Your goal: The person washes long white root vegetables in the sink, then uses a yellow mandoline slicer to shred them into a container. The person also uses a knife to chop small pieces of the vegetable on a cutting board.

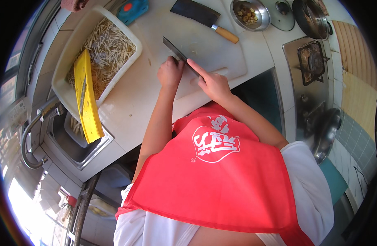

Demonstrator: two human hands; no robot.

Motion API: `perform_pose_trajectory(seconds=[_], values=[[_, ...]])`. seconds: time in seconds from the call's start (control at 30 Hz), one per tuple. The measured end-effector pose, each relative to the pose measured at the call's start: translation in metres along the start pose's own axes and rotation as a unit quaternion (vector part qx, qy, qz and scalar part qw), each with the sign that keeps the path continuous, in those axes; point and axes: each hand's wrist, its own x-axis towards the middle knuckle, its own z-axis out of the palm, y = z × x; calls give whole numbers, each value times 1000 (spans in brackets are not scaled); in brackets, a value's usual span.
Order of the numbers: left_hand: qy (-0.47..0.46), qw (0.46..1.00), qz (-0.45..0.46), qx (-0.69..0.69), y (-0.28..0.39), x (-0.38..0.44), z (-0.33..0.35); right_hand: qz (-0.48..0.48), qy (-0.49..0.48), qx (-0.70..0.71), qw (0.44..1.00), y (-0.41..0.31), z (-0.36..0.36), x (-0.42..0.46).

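Observation:
Both hands are over a white cutting board [234,61]. My right hand [214,84] grips a narrow dark knife [178,53], seen nearly edge-on, with the index finger laid along it. My left hand [171,73] is closed in a fist against the knife's side; whether it holds something small is hidden. Beyond them on the board lies a cleaver [196,13] with a wooden handle. To the left, a white tub [135,40] holds many pale cut strips [111,40] and some orange shreds [99,70]. A yellow slicer [87,101] leans across the tub's near rim.
A steel sink [80,153] with a curved faucet [26,144] is at left. At right are a metal bowl [263,21] of brown pieces, a glass lid [280,15], a pan [311,18] and a gas stove [299,92]. A blue object [136,12] lies behind the tub.

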Motion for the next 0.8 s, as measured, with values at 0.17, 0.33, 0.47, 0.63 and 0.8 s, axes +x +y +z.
perform_pose_trajectory(seconds=[0.17, 0.33, 0.47, 0.63, 0.8], values=[[2, 1000, -3, 13, -1, -1, -1, -6, -9, 52, 999, -6, -6, -2], [3, 1000, 14, 9, -2, 0, 1, -30, 25, 36, 999, -1, 4, 5], [-13, 1000, 10, -10, -2, 0, 1, -9, -5, 27, 1000, -7, 0, 11], [4, 1000, 18, -3, -3, -1, 0, -11, -13, 44, 999, -6, 0, 15], [-12, 1000, 19, -6, -2, 1, -1, -14, 6, 60, 998, -5, 5, 19]])
